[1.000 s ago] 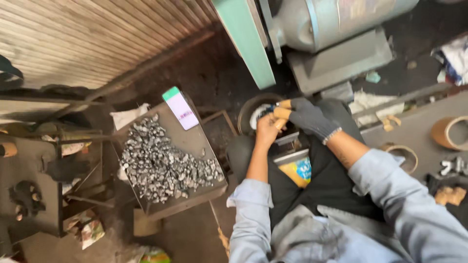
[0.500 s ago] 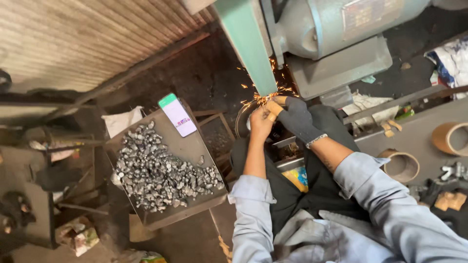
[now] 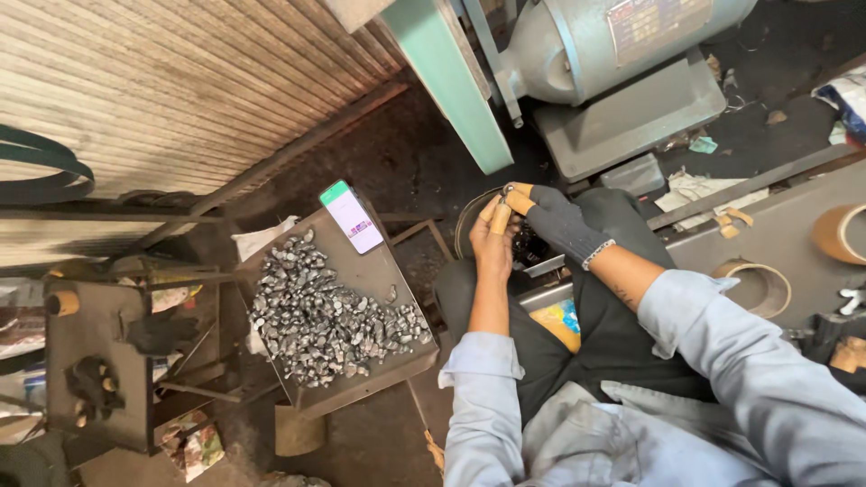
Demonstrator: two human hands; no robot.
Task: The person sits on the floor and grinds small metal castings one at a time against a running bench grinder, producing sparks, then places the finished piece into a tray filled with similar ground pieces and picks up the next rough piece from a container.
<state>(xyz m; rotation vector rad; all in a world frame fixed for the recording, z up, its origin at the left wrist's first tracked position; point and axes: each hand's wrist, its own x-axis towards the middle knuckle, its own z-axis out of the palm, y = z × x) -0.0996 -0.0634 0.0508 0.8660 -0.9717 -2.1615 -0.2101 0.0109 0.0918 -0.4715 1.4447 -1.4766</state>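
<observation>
Small dark metal piece (image 3: pixel 511 192), mostly hidden and hard to make out, sat pinched between the fingers (image 3: pixel 502 216) of both hands at the rim of the round dark grinding wheel (image 3: pixel 469 225), below the grey motor housing (image 3: pixel 613 41). The bare left hand (image 3: pixel 493 242), its fingertips wrapped in tan tape, closed on the piece from the near side; the right hand (image 3: pixel 559 221), in a dark knitted glove with tan fingertips, gripped it from the other side. Well to the left lay a flat metal tray (image 3: pixel 365 271) heaped with small grey metal pieces (image 3: pixel 325 316), a green-edged phone (image 3: pixel 352 216) propped at its far corner. Half a second earlier orange sparks flew around the fingers; now none showed, and the hands had stayed at the wheel.
</observation>
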